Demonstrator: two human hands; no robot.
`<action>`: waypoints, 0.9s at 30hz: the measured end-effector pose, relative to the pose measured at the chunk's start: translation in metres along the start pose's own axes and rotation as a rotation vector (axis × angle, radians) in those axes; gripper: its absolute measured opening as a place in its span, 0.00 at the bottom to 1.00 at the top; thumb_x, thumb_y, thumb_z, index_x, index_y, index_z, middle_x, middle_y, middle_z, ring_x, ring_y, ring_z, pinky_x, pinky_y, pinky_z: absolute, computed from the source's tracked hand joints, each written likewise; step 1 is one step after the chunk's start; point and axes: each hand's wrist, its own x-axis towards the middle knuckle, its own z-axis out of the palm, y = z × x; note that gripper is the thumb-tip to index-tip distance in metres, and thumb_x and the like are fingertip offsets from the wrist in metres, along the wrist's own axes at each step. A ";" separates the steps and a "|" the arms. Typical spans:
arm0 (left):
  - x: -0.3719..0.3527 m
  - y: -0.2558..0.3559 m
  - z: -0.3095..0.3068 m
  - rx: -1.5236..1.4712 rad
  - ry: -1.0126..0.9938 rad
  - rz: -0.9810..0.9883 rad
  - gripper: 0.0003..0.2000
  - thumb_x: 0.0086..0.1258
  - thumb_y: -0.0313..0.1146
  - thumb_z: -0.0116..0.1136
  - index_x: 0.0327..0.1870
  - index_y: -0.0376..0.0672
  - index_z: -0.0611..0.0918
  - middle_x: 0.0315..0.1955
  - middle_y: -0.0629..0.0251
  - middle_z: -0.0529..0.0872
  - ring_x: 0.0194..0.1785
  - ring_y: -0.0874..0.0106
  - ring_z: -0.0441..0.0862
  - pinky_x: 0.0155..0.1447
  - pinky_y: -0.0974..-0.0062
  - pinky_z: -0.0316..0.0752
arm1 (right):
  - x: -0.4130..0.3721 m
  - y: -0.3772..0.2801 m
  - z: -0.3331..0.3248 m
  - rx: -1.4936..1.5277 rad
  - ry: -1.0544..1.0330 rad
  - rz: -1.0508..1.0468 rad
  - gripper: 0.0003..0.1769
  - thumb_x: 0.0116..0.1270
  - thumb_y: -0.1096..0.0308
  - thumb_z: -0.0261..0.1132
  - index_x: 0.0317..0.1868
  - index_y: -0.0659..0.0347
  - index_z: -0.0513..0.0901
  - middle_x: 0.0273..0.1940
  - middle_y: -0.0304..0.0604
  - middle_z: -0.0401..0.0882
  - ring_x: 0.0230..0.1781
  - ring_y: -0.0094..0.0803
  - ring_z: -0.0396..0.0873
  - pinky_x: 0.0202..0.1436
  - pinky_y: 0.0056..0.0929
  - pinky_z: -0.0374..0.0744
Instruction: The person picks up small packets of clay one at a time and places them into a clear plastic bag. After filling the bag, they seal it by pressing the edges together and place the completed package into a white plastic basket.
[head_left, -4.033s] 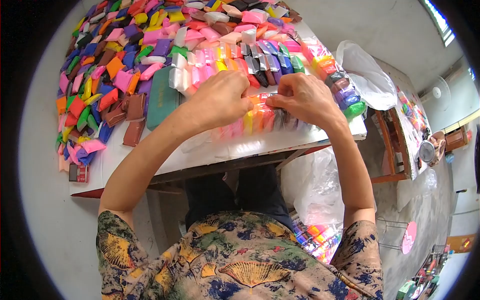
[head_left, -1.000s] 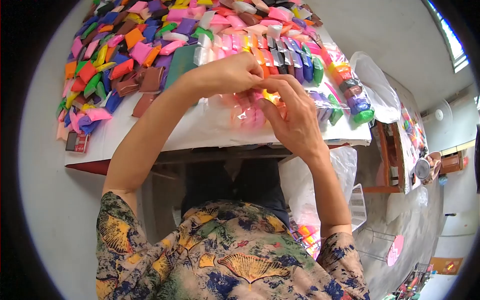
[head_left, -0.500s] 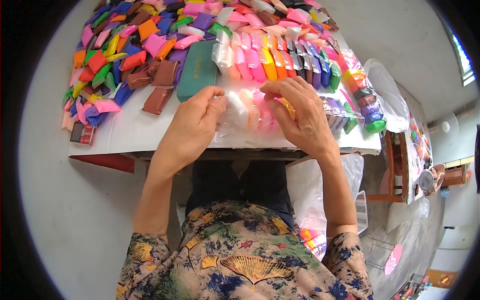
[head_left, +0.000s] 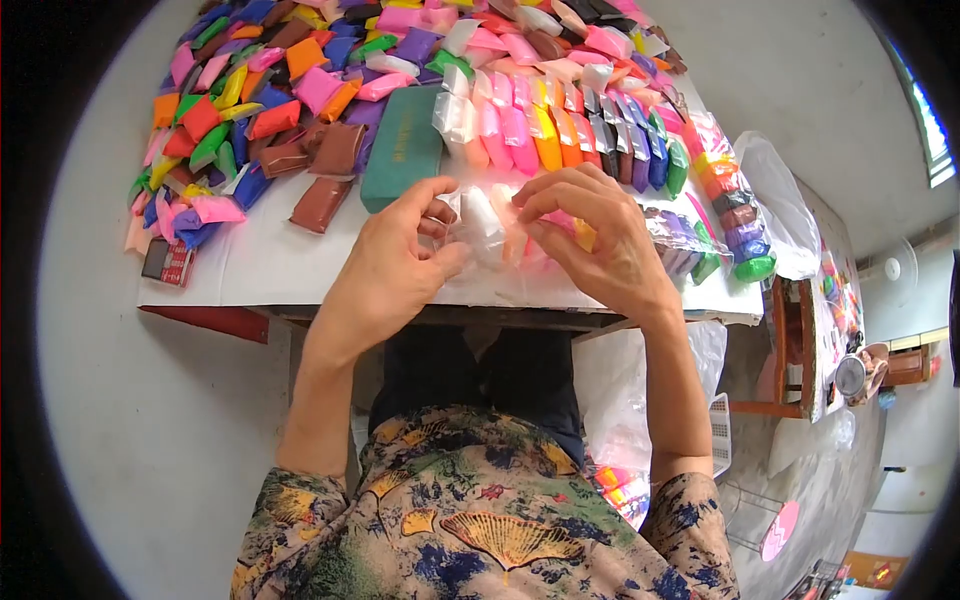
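Observation:
A clear plastic bag holding a row of coloured packets (head_left: 485, 228), white and peach at its left end, lies near the table's front edge between my hands. My left hand (head_left: 395, 255) is at the bag's left end, fingers curled and apart, with nothing visible in them. Over the middle of the row, my right hand (head_left: 590, 235) has its thumb and fingers bent around the clear film; its fingertips come near the peach packet, and what they grip is too small to make out. Purple and green packets (head_left: 680, 245) show in the bag right of my right hand.
A green box (head_left: 402, 150) stands behind my left hand, beside lined-up coloured packets (head_left: 550, 130). Loose packets (head_left: 270, 120) are heaped at the back left. At the right lie a filled bag (head_left: 740, 215) and an empty clear bag (head_left: 780, 200). A red-and-black device (head_left: 168, 262) sits at the left corner.
My left hand's fingers have spread and come off the bag's left end. My right hand has shifted slightly, and the white packet shows more plainly. The view has moved a little.

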 end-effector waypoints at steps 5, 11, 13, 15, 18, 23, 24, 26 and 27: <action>0.004 -0.003 0.019 0.160 0.187 0.074 0.19 0.67 0.21 0.57 0.60 0.34 0.76 0.41 0.57 0.83 0.39 0.73 0.81 0.39 0.74 0.78 | -0.001 -0.001 -0.003 0.013 -0.040 0.020 0.07 0.60 0.77 0.67 0.40 0.64 0.83 0.46 0.43 0.85 0.50 0.39 0.81 0.58 0.37 0.76; 0.010 -0.010 0.033 0.355 0.357 0.188 0.12 0.69 0.22 0.57 0.52 0.34 0.78 0.36 0.52 0.84 0.34 0.64 0.83 0.35 0.69 0.77 | -0.001 0.007 0.003 0.022 0.037 -0.037 0.04 0.62 0.72 0.66 0.38 0.61 0.83 0.41 0.41 0.85 0.45 0.42 0.81 0.51 0.39 0.75; 0.011 -0.012 0.038 0.385 0.430 0.219 0.11 0.69 0.23 0.58 0.51 0.34 0.79 0.36 0.52 0.84 0.34 0.63 0.84 0.36 0.67 0.77 | -0.001 0.007 0.004 0.044 0.039 -0.026 0.04 0.63 0.72 0.66 0.38 0.61 0.83 0.40 0.42 0.85 0.44 0.43 0.81 0.50 0.39 0.75; 0.009 -0.011 0.041 0.364 0.456 0.244 0.10 0.69 0.22 0.59 0.50 0.34 0.79 0.36 0.54 0.84 0.34 0.64 0.83 0.37 0.68 0.77 | -0.001 0.007 0.003 0.057 0.039 -0.009 0.04 0.63 0.71 0.67 0.38 0.61 0.84 0.39 0.43 0.84 0.44 0.43 0.81 0.50 0.39 0.75; 0.006 -0.011 0.041 0.263 0.452 0.283 0.10 0.68 0.21 0.59 0.49 0.35 0.81 0.36 0.58 0.84 0.35 0.67 0.82 0.38 0.71 0.76 | -0.001 0.004 0.002 0.070 0.042 0.012 0.05 0.63 0.72 0.68 0.38 0.62 0.84 0.39 0.43 0.84 0.43 0.44 0.81 0.49 0.39 0.75; 0.005 -0.009 0.042 0.193 0.426 0.247 0.10 0.68 0.19 0.59 0.48 0.37 0.82 0.37 0.62 0.84 0.36 0.72 0.78 0.39 0.75 0.75 | 0.000 0.004 0.002 0.092 0.052 0.007 0.05 0.62 0.73 0.68 0.38 0.63 0.84 0.38 0.45 0.83 0.42 0.45 0.81 0.49 0.39 0.76; 0.006 -0.010 0.042 0.177 0.415 0.227 0.10 0.68 0.19 0.59 0.48 0.37 0.82 0.37 0.63 0.84 0.36 0.73 0.78 0.39 0.75 0.74 | 0.000 0.004 0.002 0.103 0.050 0.018 0.05 0.62 0.73 0.68 0.38 0.63 0.84 0.38 0.45 0.83 0.41 0.45 0.81 0.49 0.39 0.76; 0.006 -0.010 0.042 0.157 0.402 0.205 0.10 0.67 0.18 0.58 0.48 0.37 0.81 0.37 0.63 0.84 0.36 0.74 0.78 0.39 0.76 0.74 | 0.000 0.002 0.002 0.125 0.045 0.038 0.05 0.62 0.73 0.68 0.38 0.63 0.85 0.37 0.45 0.83 0.41 0.44 0.81 0.48 0.39 0.76; 0.007 -0.010 0.042 0.153 0.401 0.202 0.10 0.67 0.18 0.58 0.48 0.37 0.81 0.38 0.64 0.84 0.36 0.75 0.78 0.39 0.76 0.74 | 0.001 0.002 0.001 0.106 0.041 0.029 0.05 0.62 0.73 0.68 0.38 0.63 0.85 0.37 0.46 0.83 0.40 0.45 0.81 0.48 0.40 0.76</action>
